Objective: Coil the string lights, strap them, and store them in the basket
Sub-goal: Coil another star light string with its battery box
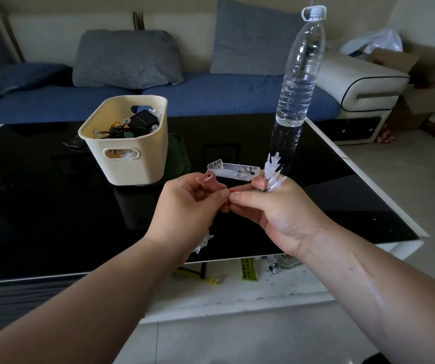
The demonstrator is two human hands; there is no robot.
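My right hand (276, 208) grips a bundle of clear star-shaped string lights (272, 170), whose tips stick up above my fingers. Their clear battery box (233, 170) juts out to the left of that hand. My left hand (187, 203) pinches a pink strap (207, 181) with a hole at its end. A red bit of it shows between both thumbs. One star light (203, 244) hangs below my left wrist. The cream basket (125, 139) stands on the table to the left, with a dark string-light bundle (132, 126) inside.
A tall clear water bottle (299, 82) stands on the black glass table (53, 206), just behind my right hand. A blue sofa with grey cushions (127, 59) runs along the back. Small items lie on the white lower shelf (237, 285). Cardboard boxes (426, 82) sit at the right.
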